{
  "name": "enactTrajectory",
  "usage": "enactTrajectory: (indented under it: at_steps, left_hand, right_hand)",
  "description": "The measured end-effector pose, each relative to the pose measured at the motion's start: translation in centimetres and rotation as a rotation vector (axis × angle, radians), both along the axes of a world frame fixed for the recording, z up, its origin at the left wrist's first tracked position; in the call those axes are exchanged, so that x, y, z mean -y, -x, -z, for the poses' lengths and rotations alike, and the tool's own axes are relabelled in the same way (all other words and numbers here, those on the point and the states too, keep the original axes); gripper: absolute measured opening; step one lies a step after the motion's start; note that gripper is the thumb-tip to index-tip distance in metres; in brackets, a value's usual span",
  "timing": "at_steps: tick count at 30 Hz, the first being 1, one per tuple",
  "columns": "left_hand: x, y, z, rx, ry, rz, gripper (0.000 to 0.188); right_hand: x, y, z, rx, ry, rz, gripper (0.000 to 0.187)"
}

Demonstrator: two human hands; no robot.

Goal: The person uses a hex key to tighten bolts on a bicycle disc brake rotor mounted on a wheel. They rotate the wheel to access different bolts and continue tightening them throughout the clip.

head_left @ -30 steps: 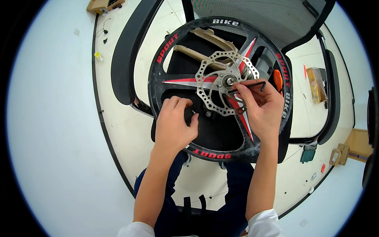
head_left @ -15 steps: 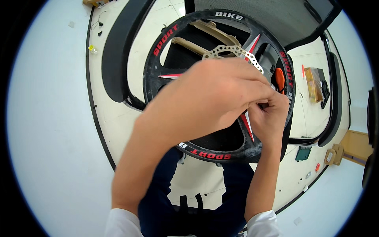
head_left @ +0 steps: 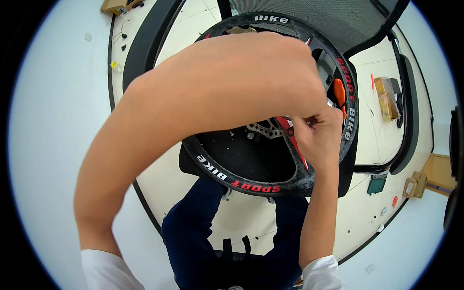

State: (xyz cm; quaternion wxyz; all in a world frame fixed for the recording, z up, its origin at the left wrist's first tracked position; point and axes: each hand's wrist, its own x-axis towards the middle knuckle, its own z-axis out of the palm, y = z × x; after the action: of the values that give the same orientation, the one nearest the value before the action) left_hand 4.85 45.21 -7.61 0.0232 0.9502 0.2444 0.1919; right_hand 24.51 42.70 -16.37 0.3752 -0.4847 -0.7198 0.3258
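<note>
The bike wheel (head_left: 270, 179) lies flat at the picture's centre, on the seat of a black chair (head_left: 367, 29). The left hand (head_left: 285, 82) crosses over it toward three o'clock; its grip is hidden, so I cannot tell its state. The right hand (head_left: 319, 135) pinches a small dark tool (head_left: 297, 119) just beside the silver brake disc (head_left: 263, 129).

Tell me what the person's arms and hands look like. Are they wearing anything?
Both forearms are bare, with short white sleeves showing at the lower edge. The left hand and right hand wear no gloves. No watch or rings show.
</note>
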Motion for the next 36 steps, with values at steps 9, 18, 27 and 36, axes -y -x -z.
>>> enactTrajectory:
  at_steps: [9,18,27,36]
  left_hand:
    - [-2.2,-0.7,-3.3,-0.436,-0.092,0.207,0.008]
    - [-1.7,-1.1,-1.3,-0.291,0.024,0.149,0.02]
    - [-0.8,0.2,0.8,-0.016,0.013,-0.042,0.016]
    - [-0.8,-1.4,0.5,-0.084,0.136,-0.279,0.004]
  right_hand:
    - [-0.7,0.1,0.6,-0.071,-0.133,-0.062,0.003]
    - [-0.6,0.0,0.7,0.014,-0.188,-0.126,0.004]
    - [-0.6,0.3,0.1,-0.147,0.014,-0.119,0.019]
    - [-0.2,1.4,0.1,-0.183,0.02,-0.048,0.021]
